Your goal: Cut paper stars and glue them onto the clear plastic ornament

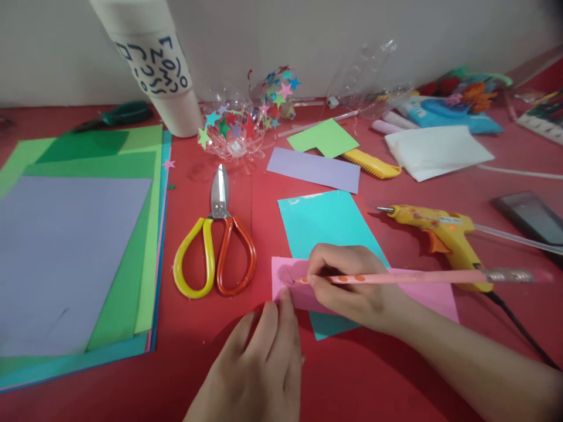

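- Right of centre in the frame, the right hand (363, 293) grips a pink pencil (422, 276), its tip beside faint marks on a pink paper strip (303, 299).
- At lower centre, the left hand (259, 363) is open and grasps nothing; its fingertips touch the strip's lower left edge.
- The strip lies across a turquoise sheet (329, 223) on a red table (141, 398). With light pressure at one corner, a sideways push of the pencil could swivel it and send the line astray.
- The sheet's edges make a small step beneath the strip; a line crossing one could jog.
- The left fingertips are near the pencil tip, so they could smudge the marks or block the point.
- At right, a yellow glue gun (448, 234) lies with its nozzle towards the left. Whether it is hot cannot be told; if so, a straying right hand could be burned.
- The pencil's eraser end reaches over the gun's handle; a wide swing could knock it.
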The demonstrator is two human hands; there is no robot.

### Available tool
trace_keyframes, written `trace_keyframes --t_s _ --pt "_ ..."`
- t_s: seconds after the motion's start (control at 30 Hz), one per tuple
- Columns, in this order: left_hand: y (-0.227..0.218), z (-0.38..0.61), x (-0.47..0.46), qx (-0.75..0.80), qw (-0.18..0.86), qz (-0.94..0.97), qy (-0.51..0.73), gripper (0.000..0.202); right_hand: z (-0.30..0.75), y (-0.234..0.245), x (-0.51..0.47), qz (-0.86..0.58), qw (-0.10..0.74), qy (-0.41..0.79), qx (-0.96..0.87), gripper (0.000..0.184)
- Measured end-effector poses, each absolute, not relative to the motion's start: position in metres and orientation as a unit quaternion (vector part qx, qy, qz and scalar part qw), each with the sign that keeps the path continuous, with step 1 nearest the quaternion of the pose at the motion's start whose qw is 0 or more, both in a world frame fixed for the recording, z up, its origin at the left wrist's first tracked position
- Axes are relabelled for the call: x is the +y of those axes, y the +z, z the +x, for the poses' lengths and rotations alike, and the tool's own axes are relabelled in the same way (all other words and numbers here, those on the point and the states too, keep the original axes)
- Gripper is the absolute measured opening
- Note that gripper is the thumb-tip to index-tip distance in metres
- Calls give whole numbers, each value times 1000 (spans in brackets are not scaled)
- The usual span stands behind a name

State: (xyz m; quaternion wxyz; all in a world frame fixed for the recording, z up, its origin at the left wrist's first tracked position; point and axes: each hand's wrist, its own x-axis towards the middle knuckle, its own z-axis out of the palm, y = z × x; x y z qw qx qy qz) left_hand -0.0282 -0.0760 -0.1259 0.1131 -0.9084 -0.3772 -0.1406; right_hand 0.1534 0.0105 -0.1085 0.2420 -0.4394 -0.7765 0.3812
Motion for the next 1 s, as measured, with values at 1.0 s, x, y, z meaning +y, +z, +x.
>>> trace_keyframes --t_s 1.0 --pt "-125 -28 -75 -382 107 -908 -135 26 154 -110 9 -423 248 383 -783 16"
